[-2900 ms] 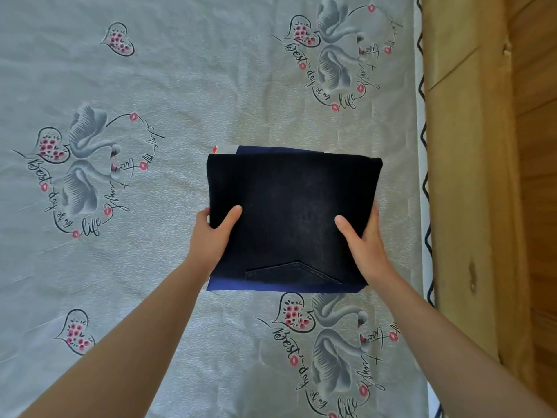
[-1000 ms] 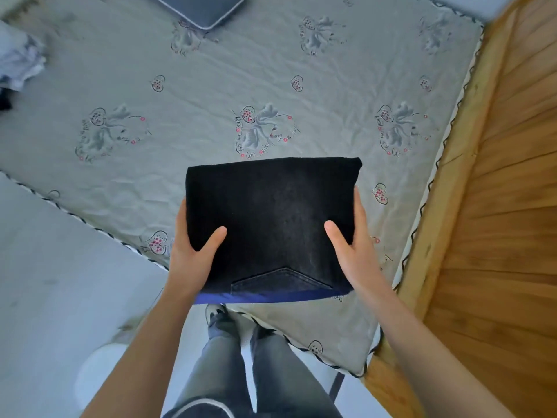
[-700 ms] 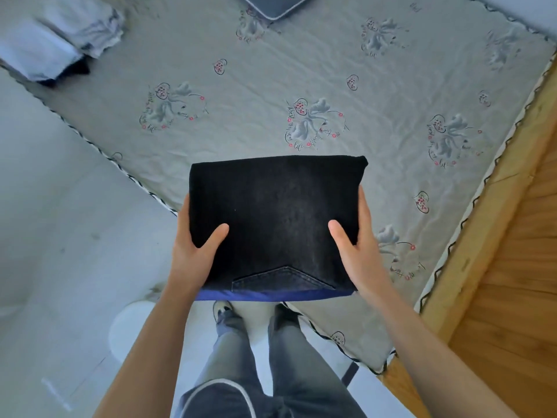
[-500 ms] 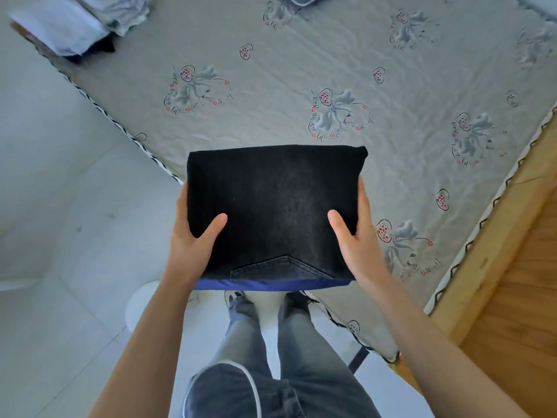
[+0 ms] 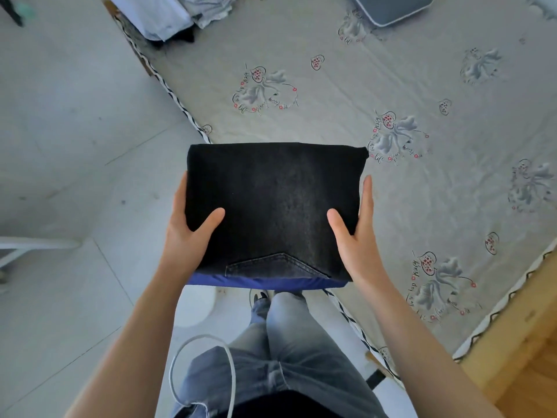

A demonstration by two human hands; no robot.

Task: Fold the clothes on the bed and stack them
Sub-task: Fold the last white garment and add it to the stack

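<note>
Folded black jeans [image 5: 272, 206] atop blue garment [image 5: 265, 282], gripped at centre frame by left hand [image 5: 188, 233] and right hand [image 5: 355, 236], above bed [image 5: 346, 86] edge.

Soft, even daylight fills the scene, bright on the pale floor [image 5: 69, 122] and on the bedsheet [image 5: 376, 95], with only faint, diffuse shadows and no hard glare. The folded black jeans [image 5: 271, 203] appear as a dark, low-detail mass with a slightly lighter, grainy centre. Wide-angle distortion bends the bed edge and the forearms towards the corners, and fine detail softens at the frame margins.
</note>
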